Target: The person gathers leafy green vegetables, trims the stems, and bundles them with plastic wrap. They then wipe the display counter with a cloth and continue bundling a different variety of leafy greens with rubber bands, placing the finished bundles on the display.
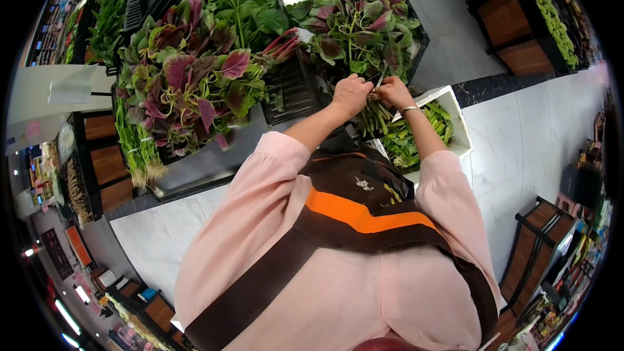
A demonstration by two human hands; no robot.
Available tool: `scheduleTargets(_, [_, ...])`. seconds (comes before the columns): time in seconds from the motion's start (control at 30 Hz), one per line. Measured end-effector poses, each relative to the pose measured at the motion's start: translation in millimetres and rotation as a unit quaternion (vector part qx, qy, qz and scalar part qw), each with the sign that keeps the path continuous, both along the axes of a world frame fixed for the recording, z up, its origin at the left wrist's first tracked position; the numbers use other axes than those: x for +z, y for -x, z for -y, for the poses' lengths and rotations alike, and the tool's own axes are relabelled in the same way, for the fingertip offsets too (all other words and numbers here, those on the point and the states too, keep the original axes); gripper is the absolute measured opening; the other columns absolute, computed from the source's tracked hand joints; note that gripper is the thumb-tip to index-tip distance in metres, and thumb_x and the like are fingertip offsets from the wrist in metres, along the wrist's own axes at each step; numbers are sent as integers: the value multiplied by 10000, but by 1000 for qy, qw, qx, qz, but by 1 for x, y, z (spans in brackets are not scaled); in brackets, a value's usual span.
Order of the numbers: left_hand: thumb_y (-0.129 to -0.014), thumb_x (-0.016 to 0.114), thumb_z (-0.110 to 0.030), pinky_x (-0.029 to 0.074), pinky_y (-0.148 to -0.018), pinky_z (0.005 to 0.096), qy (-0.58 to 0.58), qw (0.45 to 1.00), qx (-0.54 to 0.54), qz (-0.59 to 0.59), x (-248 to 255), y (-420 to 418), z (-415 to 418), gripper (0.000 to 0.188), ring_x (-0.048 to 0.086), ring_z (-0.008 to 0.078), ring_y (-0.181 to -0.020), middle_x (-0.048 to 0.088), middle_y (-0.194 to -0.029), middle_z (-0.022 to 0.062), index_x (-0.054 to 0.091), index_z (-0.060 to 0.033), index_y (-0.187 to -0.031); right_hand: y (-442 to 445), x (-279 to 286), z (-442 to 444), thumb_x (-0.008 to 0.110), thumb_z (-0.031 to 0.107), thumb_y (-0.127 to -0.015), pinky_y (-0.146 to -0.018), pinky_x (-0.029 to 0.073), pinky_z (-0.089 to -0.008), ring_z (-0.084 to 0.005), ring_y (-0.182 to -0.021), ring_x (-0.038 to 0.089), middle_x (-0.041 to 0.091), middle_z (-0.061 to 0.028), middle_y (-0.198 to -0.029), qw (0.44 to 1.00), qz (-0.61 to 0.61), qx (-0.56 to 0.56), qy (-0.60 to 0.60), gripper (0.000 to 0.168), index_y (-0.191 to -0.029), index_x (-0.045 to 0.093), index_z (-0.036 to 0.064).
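Observation:
A bunch of red amaranth lies on the display stand before me, its purple and green leaves pointing away from me. My left hand and my right hand are close together at its stems. Both pinch a thin, pale tie at the bunch. My fingers partly cover the tie, so whether it is fastened cannot be seen. The cut stem ends hang toward my dark apron. Below my right forearm stands a white foam box holding green leaves and stalks.
More red amaranth is heaped at left, beside broad green leaves and red stems. Bundled greens with roots hang at the stand's left edge. A black slatted crate lies between the heaps. Wooden shelves stand at right.

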State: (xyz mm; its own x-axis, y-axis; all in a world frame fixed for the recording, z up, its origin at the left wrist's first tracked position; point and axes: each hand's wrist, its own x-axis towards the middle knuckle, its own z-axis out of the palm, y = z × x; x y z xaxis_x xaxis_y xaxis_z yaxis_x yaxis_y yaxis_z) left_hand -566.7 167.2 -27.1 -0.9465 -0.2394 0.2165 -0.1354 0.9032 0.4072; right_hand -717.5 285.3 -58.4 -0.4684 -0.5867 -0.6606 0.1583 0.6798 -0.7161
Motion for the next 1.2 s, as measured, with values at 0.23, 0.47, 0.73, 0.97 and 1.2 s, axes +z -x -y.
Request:
scheduleTargets(0.23, [-804,599,-109,492,-738,453,-171,958,83,216,22,9,-9,119,595,350,-880,601,-934,104,629,-100,-919,-37,41,-13,636,-23,-715,-806,496,-356,-276,-894,621,490,-209,-1182,948,-273,59,155,708,-1359,342,-28])
scheduleTargets(0.47, [-847,631,-204,489,-760,420,-288,901,94,312,4,21,13,225,627,303,-900,667,-968,147,659,-53,-1012,-64,48,-28,708,111,-691,-736,473,-386,-292,-854,539,536,-90,-851,861,-475,71,169,191,-831,582,81])
scheduleTargets(0.73, [-804,615,-149,500,-789,441,-298,896,103,313,17,17,16,180,618,341,-930,654,-1013,157,678,-79,-958,-61,36,-17,697,176,-715,-704,492,-383,-271,-792,574,594,-75,-773,840,-514,144,97,113,-756,644,85])
scheduleTargets(0.97, [-807,644,-111,488,-756,466,-154,955,154,201,10,-13,26,129,590,371,-881,597,-909,164,601,-40,-906,-35,35,-25,663,256,-767,-749,515,-409,-287,-869,635,672,-87,-867,924,-344,160,-48,169,-785,702,92])
scheduleTargets(1.2, [-757,731,-91,452,-839,445,-144,969,181,86,42,-23,13,464,464,404,-1082,424,-1141,226,479,21,-1130,-21,19,-42,718,430,-745,-821,507,-372,-278,-912,647,672,-148,-976,982,-185,43,-8,510,-1040,633,23])
